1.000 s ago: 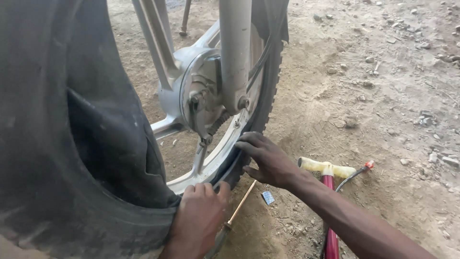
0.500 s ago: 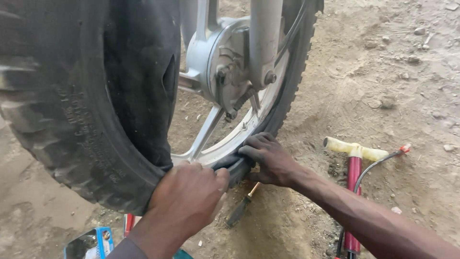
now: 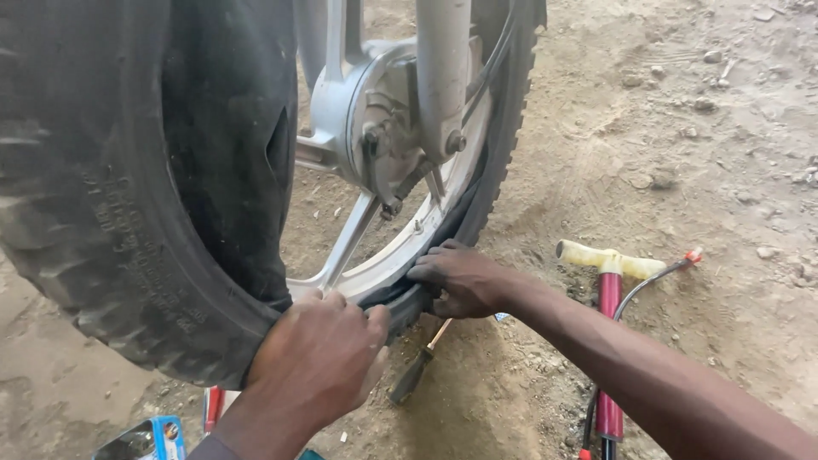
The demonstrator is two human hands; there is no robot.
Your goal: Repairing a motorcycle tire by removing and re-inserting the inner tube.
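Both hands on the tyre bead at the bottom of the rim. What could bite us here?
1. The right hand has its fingers tucked between tyre and alloy rim; a slipping bead could pinch them.
2. The left hand presses the same edge beside a spoke; a slip could drive knuckles into metal.
3. A screwdriver and red hand pump lie on the dirt close under the arms and could snag or trip.

Outdoor roadside repair spot: bare dirt ground (image 3: 699, 153) with stones, motorcycle wheel (image 3: 400, 170) near left, red hand pump (image 3: 608, 341) lying right, screwdriver (image 3: 415, 370) on ground.
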